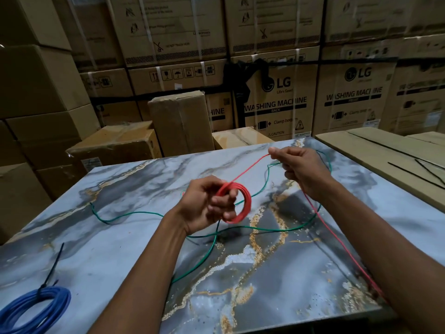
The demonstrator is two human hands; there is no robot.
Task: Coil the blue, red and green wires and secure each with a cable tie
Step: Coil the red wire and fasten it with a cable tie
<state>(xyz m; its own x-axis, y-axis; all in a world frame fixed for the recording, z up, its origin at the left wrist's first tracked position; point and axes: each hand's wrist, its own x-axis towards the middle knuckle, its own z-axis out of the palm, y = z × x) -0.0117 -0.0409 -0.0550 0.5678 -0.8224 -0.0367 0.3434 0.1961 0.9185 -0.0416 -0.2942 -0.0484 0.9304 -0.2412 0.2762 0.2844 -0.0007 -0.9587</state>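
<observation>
Nearest, at desk [120,256] edge: blue coil [33,307], tied already. Mid-desk, red coil [237,203] pinched in left hand [207,204]; right hand [301,169] pinching the red tail [337,239] taut (green wire [134,214] loose beneath). Light, springy, likely to unwind; best held across all loops.

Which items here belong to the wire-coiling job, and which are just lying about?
Job:
red wire coil, held in the left hand
red strand pinched by the right hand
green wire, loose
blue coil, tied
spare cable ties

Lying about:
cardboard boxes
marble-patterned table
</observation>
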